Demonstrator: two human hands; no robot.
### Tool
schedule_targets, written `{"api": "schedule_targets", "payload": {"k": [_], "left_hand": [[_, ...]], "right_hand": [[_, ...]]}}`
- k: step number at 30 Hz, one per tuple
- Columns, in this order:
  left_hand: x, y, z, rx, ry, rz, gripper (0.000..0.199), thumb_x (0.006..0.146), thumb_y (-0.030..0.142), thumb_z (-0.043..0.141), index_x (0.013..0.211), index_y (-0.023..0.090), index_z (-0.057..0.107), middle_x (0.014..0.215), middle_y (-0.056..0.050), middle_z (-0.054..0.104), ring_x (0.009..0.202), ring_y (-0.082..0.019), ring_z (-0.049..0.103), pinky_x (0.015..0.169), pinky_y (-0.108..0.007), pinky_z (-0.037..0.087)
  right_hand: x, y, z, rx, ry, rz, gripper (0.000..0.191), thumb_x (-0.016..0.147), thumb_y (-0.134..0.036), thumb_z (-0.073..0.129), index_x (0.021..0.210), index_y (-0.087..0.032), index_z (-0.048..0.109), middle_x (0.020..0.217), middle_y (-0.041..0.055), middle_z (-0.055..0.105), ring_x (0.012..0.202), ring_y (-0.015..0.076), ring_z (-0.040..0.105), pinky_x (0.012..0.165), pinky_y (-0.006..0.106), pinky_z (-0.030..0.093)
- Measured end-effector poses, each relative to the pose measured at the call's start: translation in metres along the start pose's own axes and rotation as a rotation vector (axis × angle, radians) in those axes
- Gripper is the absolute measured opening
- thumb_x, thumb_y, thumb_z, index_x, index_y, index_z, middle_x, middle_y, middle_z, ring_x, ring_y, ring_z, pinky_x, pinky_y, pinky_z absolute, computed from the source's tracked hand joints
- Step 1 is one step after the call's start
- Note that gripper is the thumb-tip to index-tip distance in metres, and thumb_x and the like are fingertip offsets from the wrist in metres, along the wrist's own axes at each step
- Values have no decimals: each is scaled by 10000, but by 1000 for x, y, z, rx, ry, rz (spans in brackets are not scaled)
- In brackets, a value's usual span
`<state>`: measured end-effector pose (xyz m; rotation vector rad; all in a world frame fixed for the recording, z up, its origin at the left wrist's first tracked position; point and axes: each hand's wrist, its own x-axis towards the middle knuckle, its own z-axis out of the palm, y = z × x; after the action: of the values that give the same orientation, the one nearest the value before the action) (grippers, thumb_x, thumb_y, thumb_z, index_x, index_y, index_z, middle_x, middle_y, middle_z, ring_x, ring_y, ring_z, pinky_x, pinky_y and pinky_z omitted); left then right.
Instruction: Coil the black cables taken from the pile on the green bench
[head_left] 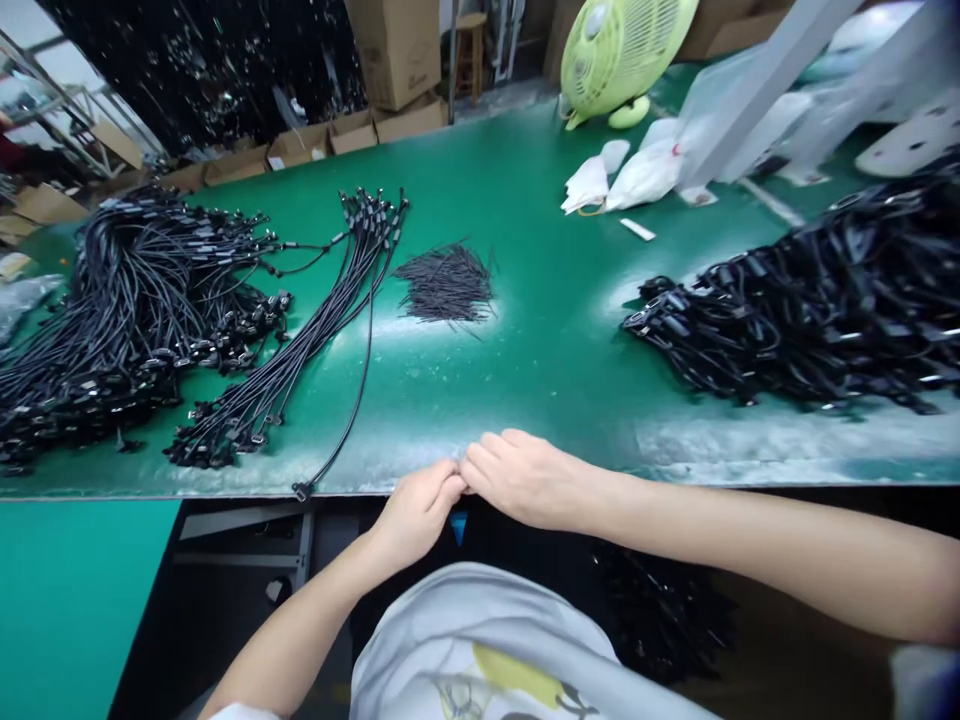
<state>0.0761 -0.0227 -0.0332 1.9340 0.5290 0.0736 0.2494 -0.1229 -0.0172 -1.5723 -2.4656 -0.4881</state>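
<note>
At the table's front edge my left hand (417,512) and my right hand (526,480) meet, with fingertips pressed together. Both are closed, and whatever lies between the fingers is hidden. Just below them a small blue pointed piece (459,526) shows; I cannot tell whether it touches my hands. To the left, a spread bundle of black cables (307,340) with connectors at both ends lies slantwise. One cable (358,395) curves away from it to the edge. Beyond my hands rests a pile of short thin black strips (448,284).
A large heap of black cables (127,270) fills the table's left. On the right lies another pile of coiled black cables (810,300). A green fan (626,50), white plastic bags (649,175) and a grey post (757,110) stand behind. Cardboard boxes (300,146) line the far edge.
</note>
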Motion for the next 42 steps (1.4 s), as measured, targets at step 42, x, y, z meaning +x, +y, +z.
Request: {"api": "schedule_targets", "payload": {"k": [42], "left_hand": [[30, -17, -4, -660, 397, 44, 409, 915, 399, 537, 1260, 193, 612, 739, -1, 578, 592, -97, 469, 570, -215, 393]], "right_hand": [[33, -1, 22, 203, 129, 285, 229, 952, -162, 440, 850, -153, 645, 731, 51, 606, 669, 152, 538, 622, 294, 396]]}}
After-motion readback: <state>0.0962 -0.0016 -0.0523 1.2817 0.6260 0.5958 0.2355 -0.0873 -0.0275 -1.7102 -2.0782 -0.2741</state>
